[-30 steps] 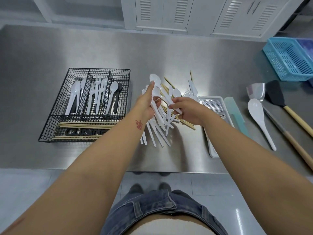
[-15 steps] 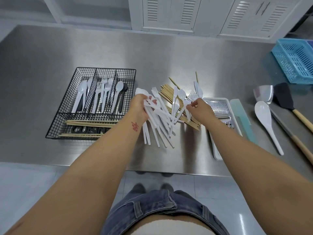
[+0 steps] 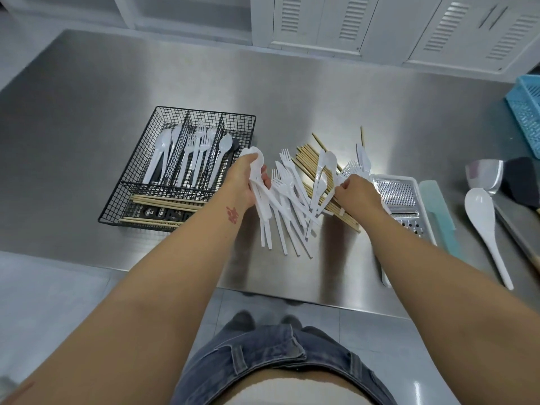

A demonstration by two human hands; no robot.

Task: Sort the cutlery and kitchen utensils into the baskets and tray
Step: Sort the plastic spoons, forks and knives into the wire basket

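A heap of white plastic cutlery (image 3: 287, 211) lies on the steel table over a bundle of wooden chopsticks (image 3: 314, 168). My left hand (image 3: 248, 178) grips a bunch of white plastic spoons (image 3: 254, 154) at the heap's left side, just right of the black wire tray (image 3: 146, 176). My right hand (image 3: 355, 194) pinches a white plastic piece at the heap's right side. The tray holds white spoons, forks (image 3: 201, 150) and chopsticks in separate compartments.
A metal grater (image 3: 399, 197) in a white frame lies right of the heap, beside a pale green strip (image 3: 436, 211). Farther right are a white rice paddle (image 3: 482, 223), a metal ladle (image 3: 485, 172) and a black spatula (image 3: 521, 179). A blue basket (image 3: 526, 109) sits at the far right.
My left hand moved left toward the wire tray with its bunch of spoons. My right hand shifted right and lower onto the heap's right edge.
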